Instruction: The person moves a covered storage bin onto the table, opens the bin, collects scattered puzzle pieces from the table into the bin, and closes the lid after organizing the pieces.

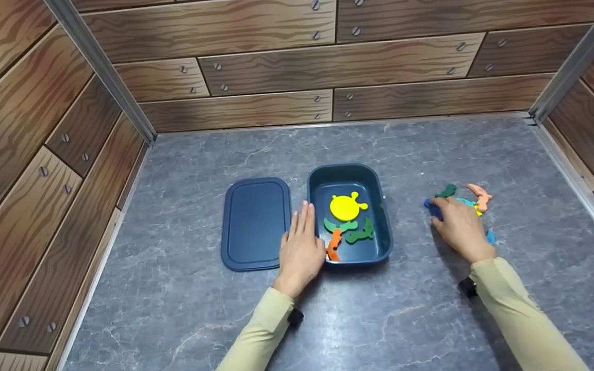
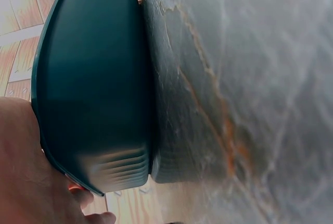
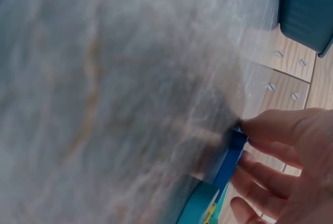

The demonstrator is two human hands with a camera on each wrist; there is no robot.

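Note:
My left hand (image 1: 302, 255) rests against the near left rim of a dark blue plastic container (image 1: 346, 175), its fingers straight. Inside lie a yellow turtle-like piece (image 1: 345, 207), two green pieces (image 1: 362, 233) and an orange animal-shaped piece (image 1: 334, 245). Off to the right, my right hand (image 1: 459, 226) pinches a flat blue piece (image 3: 230, 161) between thumb and fingers, low over the table. Its outline is mostly hidden by the hand. Around that hand lie a dark green piece (image 1: 447, 190), a salmon curved piece (image 1: 480, 197) and a light blue piece (image 1: 491, 237), with turquoise and yellow bits partly covered.
The container's flat blue lid (image 1: 256, 224) lies on the grey marbled table (image 1: 183, 206), left of the container. Wood-patterned panels (image 1: 276, 67) close off the back and both sides, with metal rails along their edges.

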